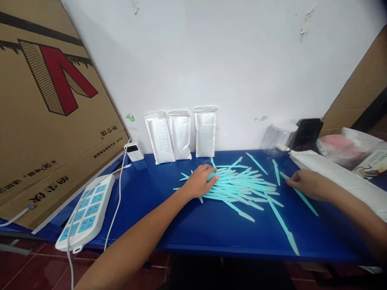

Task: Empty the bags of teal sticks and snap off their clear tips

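A heap of turquoise eyebrow razors (242, 186) with pale caps is spread on the blue table (193, 231). Over the heap's left end lies my left hand (201, 180), its thumb and fingers curled round some of the razors; how many is hidden. To the right, my right hand (305, 183) pinches a single eyebrow razor (306, 202) that slants down toward the table's front. One loose razor (284, 225) points at the front edge, and another short razor (276, 172) lies between the heap and my right hand.
Three silver padded pouches (205, 133) lean on the wall. A white power strip (87, 213), cables and a small white device (134, 151) are at left, beside a large carton (60, 121). A clear jar (278, 139), black phone (306, 133) and white packaging (341, 175) stand at right.
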`<action>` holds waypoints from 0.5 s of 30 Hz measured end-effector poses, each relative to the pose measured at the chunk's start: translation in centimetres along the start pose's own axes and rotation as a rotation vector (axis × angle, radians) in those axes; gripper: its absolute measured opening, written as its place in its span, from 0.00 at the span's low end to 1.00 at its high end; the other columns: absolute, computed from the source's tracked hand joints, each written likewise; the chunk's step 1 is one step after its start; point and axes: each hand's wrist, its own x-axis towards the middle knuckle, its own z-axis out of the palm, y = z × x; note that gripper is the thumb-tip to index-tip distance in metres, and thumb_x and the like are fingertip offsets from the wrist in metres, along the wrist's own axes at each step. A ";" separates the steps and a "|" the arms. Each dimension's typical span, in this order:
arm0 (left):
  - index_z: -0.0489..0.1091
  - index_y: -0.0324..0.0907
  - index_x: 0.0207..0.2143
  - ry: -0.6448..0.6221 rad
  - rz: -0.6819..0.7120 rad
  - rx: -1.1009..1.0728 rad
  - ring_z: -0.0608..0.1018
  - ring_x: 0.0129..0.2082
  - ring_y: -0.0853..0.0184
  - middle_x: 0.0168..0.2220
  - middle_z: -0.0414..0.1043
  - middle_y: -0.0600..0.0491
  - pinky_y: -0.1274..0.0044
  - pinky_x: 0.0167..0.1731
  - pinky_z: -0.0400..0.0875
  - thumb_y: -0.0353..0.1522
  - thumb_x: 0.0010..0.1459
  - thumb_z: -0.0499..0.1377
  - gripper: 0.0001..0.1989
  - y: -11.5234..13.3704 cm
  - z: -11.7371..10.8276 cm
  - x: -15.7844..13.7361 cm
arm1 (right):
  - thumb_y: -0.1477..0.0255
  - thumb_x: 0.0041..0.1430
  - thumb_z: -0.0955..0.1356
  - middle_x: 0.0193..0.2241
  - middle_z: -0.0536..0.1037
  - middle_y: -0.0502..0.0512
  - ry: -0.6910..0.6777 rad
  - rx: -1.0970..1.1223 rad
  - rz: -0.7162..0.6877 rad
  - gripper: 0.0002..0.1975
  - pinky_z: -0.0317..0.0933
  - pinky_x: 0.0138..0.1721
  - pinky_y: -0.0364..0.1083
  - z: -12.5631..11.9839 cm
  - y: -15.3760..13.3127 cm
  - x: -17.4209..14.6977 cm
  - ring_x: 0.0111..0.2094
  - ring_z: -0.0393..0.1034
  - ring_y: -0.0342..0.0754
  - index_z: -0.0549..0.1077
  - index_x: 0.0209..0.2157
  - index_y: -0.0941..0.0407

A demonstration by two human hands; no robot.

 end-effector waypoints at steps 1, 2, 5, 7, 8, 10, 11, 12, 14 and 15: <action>0.72 0.43 0.59 0.004 0.003 -0.001 0.74 0.61 0.53 0.58 0.74 0.42 0.60 0.62 0.70 0.45 0.75 0.50 0.22 0.0 0.0 0.0 | 0.67 0.60 0.69 0.16 0.72 0.57 -0.004 0.002 -0.003 0.19 0.52 0.29 0.49 -0.5 -0.5 0.0 0.20 0.66 0.49 0.69 0.16 0.54; 0.72 0.43 0.59 0.008 0.006 -0.001 0.74 0.61 0.53 0.58 0.74 0.42 0.60 0.62 0.70 0.45 0.75 0.50 0.22 0.0 0.0 0.0 | 0.67 0.62 0.67 0.17 0.73 0.57 -0.025 0.025 0.009 0.19 0.53 0.29 0.49 -1.1 -1.1 -0.1 0.20 0.66 0.49 0.69 0.17 0.54; 0.73 0.43 0.58 0.023 0.011 -0.008 0.74 0.61 0.53 0.58 0.74 0.42 0.60 0.62 0.70 0.45 0.75 0.50 0.22 0.1 0.0 -0.1 | 0.61 0.68 0.64 0.23 0.76 0.59 -0.056 0.334 0.102 0.19 0.57 0.27 0.48 -2.8 -3.9 -0.7 0.22 0.66 0.47 0.71 0.25 0.55; 0.73 0.44 0.59 0.032 0.010 -0.017 0.74 0.61 0.53 0.58 0.74 0.42 0.60 0.62 0.70 0.46 0.75 0.50 0.22 0.2 -0.1 -0.1 | 0.58 0.67 0.67 0.31 0.81 0.63 -0.048 0.643 0.168 0.17 0.61 0.26 0.47 -3.3 -6.1 -1.4 0.25 0.70 0.48 0.74 0.32 0.57; 0.73 0.44 0.59 0.036 0.007 -0.022 0.74 0.62 0.53 0.59 0.74 0.42 0.60 0.62 0.70 0.46 0.75 0.49 0.22 0.2 -0.2 -0.1 | 0.58 0.65 0.69 0.36 0.82 0.65 -0.043 0.769 0.185 0.16 0.63 0.26 0.46 -3.2 -7.2 -1.8 0.28 0.73 0.49 0.75 0.35 0.57; 0.73 0.44 0.59 0.040 0.002 -0.030 0.74 0.62 0.53 0.59 0.74 0.42 0.59 0.62 0.70 0.46 0.76 0.49 0.22 0.3 -0.2 -0.1 | 0.59 0.62 0.72 0.43 0.83 0.66 -0.111 0.923 0.185 0.15 0.67 0.28 0.45 -2.4 -8.9 -2.6 0.36 0.77 0.52 0.77 0.39 0.57; 0.73 0.44 0.59 0.042 0.002 -0.034 0.74 0.62 0.53 0.58 0.74 0.42 0.59 0.62 0.70 0.46 0.76 0.48 0.23 0.3 -0.3 -0.1 | 0.58 0.61 0.73 0.45 0.83 0.66 -0.196 0.946 0.163 0.17 0.68 0.28 0.45 -1.7 -9.5 -2.8 0.39 0.77 0.53 0.78 0.42 0.57; 0.73 0.44 0.58 0.043 0.005 -0.037 0.74 0.61 0.53 0.58 0.75 0.42 0.59 0.62 0.70 0.46 0.76 0.48 0.23 0.3 -0.3 -0.1 | 0.55 0.60 0.73 0.46 0.83 0.66 -0.283 0.925 0.121 0.20 0.68 0.28 0.45 -1.1 -9.7 -2.9 0.41 0.78 0.55 0.79 0.45 0.57; 0.73 0.44 0.58 0.045 0.008 -0.043 0.74 0.61 0.54 0.57 0.75 0.43 0.60 0.62 0.70 0.46 0.76 0.47 0.23 0.4 -0.3 -0.1 | 0.51 0.61 0.72 0.47 0.82 0.65 -0.295 0.745 0.000 0.26 0.69 0.28 0.47 -0.1 -9.4 -2.7 0.40 0.76 0.55 0.79 0.50 0.56; 0.73 0.44 0.58 0.045 0.007 -0.043 0.74 0.61 0.54 0.57 0.75 0.43 0.60 0.62 0.70 0.46 0.76 0.47 0.23 0.4 -0.3 -0.1 | 0.51 0.61 0.72 0.47 0.81 0.65 -0.189 0.599 -0.048 0.26 0.69 0.30 0.48 0.0 -8.8 -2.3 0.38 0.75 0.54 0.79 0.52 0.56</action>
